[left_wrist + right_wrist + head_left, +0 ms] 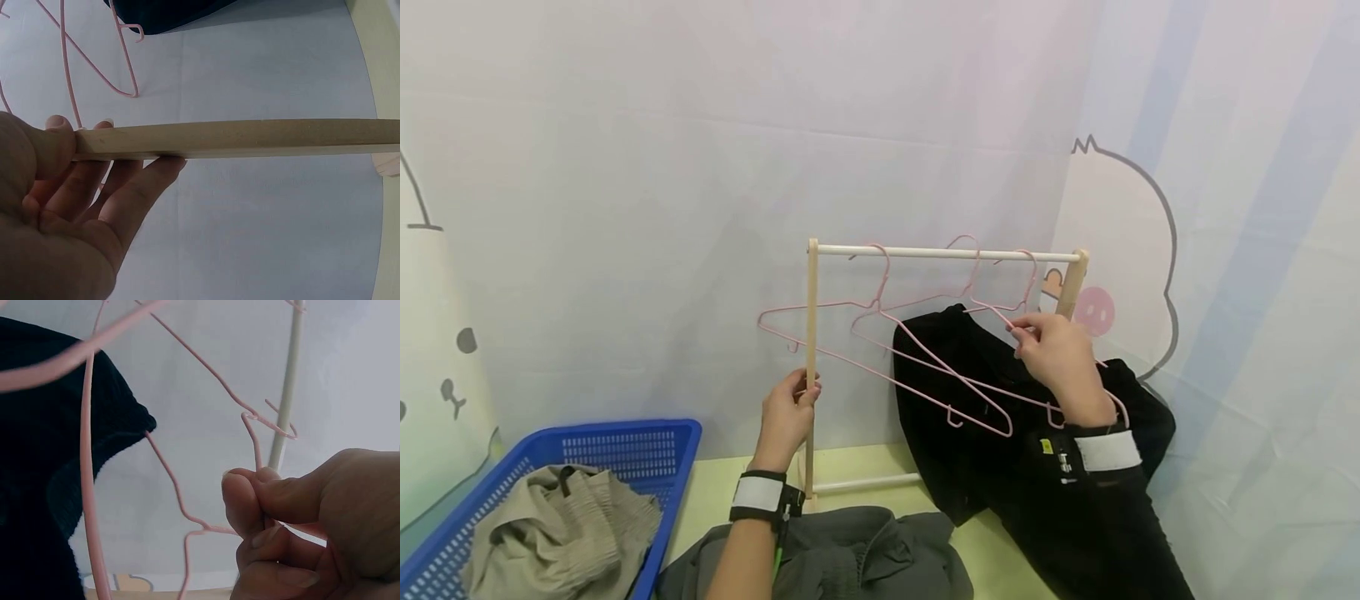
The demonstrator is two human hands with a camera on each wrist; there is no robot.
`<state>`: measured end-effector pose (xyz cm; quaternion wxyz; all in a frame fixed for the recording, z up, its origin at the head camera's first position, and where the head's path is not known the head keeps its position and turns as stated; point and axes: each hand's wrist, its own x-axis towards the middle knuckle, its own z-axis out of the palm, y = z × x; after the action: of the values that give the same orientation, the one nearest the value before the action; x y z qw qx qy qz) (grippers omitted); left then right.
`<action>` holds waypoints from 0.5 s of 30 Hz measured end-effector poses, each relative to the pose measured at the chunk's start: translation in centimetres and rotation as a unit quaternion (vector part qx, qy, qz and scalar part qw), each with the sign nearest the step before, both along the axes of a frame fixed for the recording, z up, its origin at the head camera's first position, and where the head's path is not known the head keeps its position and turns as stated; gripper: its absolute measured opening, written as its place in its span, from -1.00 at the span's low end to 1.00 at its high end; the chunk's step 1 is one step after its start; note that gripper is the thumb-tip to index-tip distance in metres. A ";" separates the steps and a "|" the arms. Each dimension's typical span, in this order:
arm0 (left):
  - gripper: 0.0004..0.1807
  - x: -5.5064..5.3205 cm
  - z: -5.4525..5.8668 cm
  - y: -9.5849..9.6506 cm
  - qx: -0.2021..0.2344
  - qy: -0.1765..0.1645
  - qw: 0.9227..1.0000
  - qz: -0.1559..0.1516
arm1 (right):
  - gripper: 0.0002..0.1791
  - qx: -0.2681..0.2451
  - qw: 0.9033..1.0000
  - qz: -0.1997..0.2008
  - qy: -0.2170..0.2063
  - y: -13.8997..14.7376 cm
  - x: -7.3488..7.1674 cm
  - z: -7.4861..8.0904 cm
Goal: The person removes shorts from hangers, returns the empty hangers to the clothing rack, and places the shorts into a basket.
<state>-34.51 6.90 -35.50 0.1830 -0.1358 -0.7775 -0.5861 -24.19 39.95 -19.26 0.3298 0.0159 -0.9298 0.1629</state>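
Note:
My left hand (786, 421) grips the left wooden post (812, 325) of a small clothes rack, its thumb and fingers on either side of the wood. With thumb and fingertips, my right hand (1060, 354) pinches the right shoulder of the middle pink hanger (992, 308), whose hook is over the white rail (917, 252). Another pink hanger (880, 293) hangs bare nearer the left post. Behind my right hand, a black garment (947, 400) hangs from a third pink hanger (1030, 279); in the right wrist view that hanger's arm runs into the dark cloth (119, 412).
A blue plastic basket (688, 467) with a beige garment (561, 533) stands at the left. Dark grey clothing (850, 554) lies on the yellow-green table (700, 483) before the rack. A printed curtain (625, 208) rises close behind, and another side closes in at the right.

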 end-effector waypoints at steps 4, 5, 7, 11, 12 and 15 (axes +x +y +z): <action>-0.72 0.0 0.0 0.0 -0.003 -0.002 1.000 0.001 | -0.73 0.004 1.000 0.000 -0.022 0.0 -0.2 -0.7; -0.72 0.0 0.0 0.0 -0.004 -0.002 1.000 0.002 | -0.73 0.006 1.000 0.001 -0.026 0.1 -0.1 -0.8; -0.72 0.0 0.0 0.0 -0.006 -0.002 1.000 0.003 | -0.73 0.012 0.999 0.004 -0.030 0.1 0.0 -1.1; -0.72 0.0 0.0 0.0 -0.007 -0.005 1.000 0.005 | -0.71 0.007 0.999 0.006 -0.040 0.2 0.1 -1.5; -0.71 0.0 0.0 0.0 -0.007 -0.005 1.000 0.005 | -0.71 0.007 0.999 0.005 -0.040 0.3 0.1 -1.5; -0.71 0.1 0.0 0.1 -0.009 -0.006 1.000 0.006 | -0.70 0.000 0.999 0.005 -0.046 0.4 0.2 -1.6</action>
<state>-34.46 6.96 -35.50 0.1808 -0.1297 -0.7845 -0.5789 -24.04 40.30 -20.86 0.2860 0.0126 -0.9438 0.1654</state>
